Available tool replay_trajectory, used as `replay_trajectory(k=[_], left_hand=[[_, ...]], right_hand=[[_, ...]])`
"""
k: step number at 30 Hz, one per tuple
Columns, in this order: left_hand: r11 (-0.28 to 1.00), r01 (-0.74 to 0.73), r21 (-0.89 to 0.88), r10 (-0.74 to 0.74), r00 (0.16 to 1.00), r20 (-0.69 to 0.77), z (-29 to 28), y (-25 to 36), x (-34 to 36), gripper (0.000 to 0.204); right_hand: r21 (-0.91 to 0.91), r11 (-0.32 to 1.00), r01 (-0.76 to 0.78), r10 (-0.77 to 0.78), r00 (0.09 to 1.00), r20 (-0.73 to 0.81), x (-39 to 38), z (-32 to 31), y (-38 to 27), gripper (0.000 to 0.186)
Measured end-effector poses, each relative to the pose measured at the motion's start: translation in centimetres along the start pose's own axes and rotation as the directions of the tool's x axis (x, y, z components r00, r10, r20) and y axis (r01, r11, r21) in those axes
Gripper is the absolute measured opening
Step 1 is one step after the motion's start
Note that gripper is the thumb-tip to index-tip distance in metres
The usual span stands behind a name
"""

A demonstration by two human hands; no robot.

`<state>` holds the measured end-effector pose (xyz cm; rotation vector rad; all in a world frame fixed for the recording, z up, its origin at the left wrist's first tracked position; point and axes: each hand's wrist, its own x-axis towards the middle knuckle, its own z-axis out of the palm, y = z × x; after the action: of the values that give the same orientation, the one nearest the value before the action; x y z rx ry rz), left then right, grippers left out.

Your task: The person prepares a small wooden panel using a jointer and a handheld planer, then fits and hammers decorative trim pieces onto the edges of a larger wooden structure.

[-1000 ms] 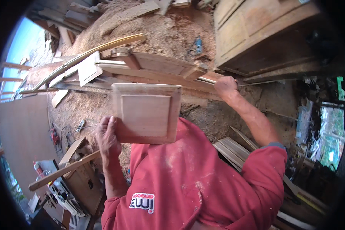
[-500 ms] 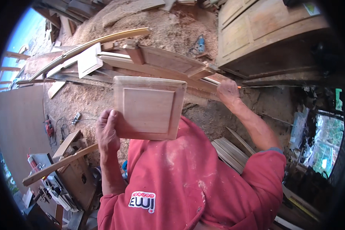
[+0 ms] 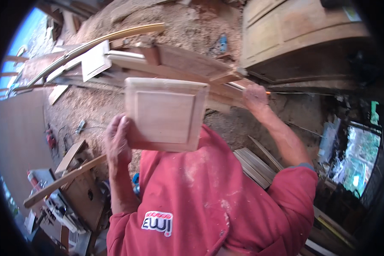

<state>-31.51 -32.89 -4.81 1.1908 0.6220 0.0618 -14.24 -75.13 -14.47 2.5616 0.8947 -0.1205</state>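
My left hand (image 3: 118,138) grips a square raised-panel wooden door (image 3: 164,115) by its left edge, thumb on the face. The panel is held up in front of my red top, its face toward me. Out to the right, my right hand (image 3: 256,97) is closed, with a small orange end (image 3: 268,92) showing past it. What the fingers hold is otherwise hidden. Beside that hand is the end of a long wooden frame (image 3: 187,64), resting among boards beyond the panel.
A large wooden cabinet piece (image 3: 303,38) stands far right. A blue power tool (image 3: 223,44) lies on the sawdust-covered ground (image 3: 187,25). A pale panel (image 3: 96,61) rests on boards at left. Near left is a wooden box (image 3: 87,196); stacked strips (image 3: 254,166) lie at right.
The view has shifted slightly, and the panel appears a little higher in it. Both hands keep their grip and nearly the same pose.
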Motion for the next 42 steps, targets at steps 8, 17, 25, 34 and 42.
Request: replay_trajectory(k=[8,17,25,34,42], left_hand=[[0.99,0.144,-0.011,-0.138,0.966,0.218,-0.7,1.0,1.1,0.033],[0.981,0.154,-0.117,-0.133,0.976,0.171,-2.3,0.1,1.0,0.038],[0.93,0.189,-0.315,-0.126,0.97,0.21,-2.3,0.7,0.5,0.066],[0.571,0.113,-0.813,-0.002,0.991,0.137,-1.5,1.1,-2.2,0.062],[0.504,-0.163,-0.848,-0.054,0.974,-0.219,-0.7,2.6,-1.0,0.043]], right_hand=[[-0.038,0.998,-0.048,0.047,0.998,-0.039,0.0,0.3,-0.5,0.008],[-0.015,0.998,-0.06,0.061,0.998,0.024,-0.1,-0.6,-0.6,0.007],[-0.08,0.996,-0.044,0.051,0.995,0.087,0.4,-0.6,-0.6,0.007],[0.83,0.556,-0.044,0.142,0.989,-0.043,-0.7,-12.6,-3.4,0.015],[0.905,-0.366,-0.217,-0.123,0.975,0.184,3.0,-22.6,-12.7,0.019]])
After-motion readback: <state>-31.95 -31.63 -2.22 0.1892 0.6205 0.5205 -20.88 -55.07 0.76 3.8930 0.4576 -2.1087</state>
